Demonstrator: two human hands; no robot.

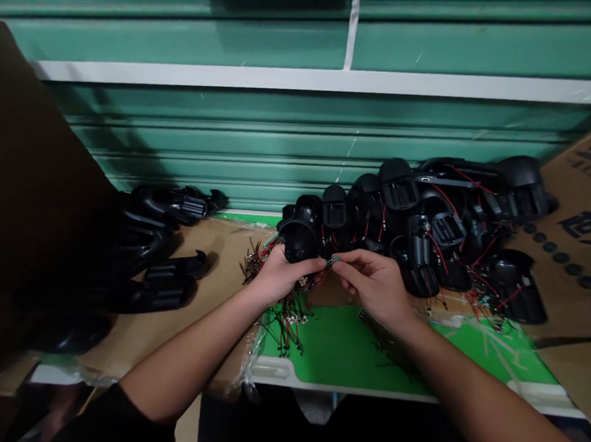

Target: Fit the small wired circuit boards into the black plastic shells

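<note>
My left hand [283, 275] is closed around a black plastic housing [300, 241] with a rounded open end, its thumb reaching right. My right hand [375, 287] pinches a small green circuit board [333, 260] between thumb and fingertips, close to the left thumb's tip. Below and left of my left hand lies a bundle of red and black wires [289, 324] with small parts on their ends. The inside of the held housing is mostly dark, and my fingers hide its lower part.
Black housings with red wires [445, 230] are piled at the right. More black housings [169, 283] lie on cardboard [217, 263] at the left. Beneath my right hand is a green board [337, 350]. A printed carton [581, 218] stands at the right, with a green slatted wall [260, 139] behind.
</note>
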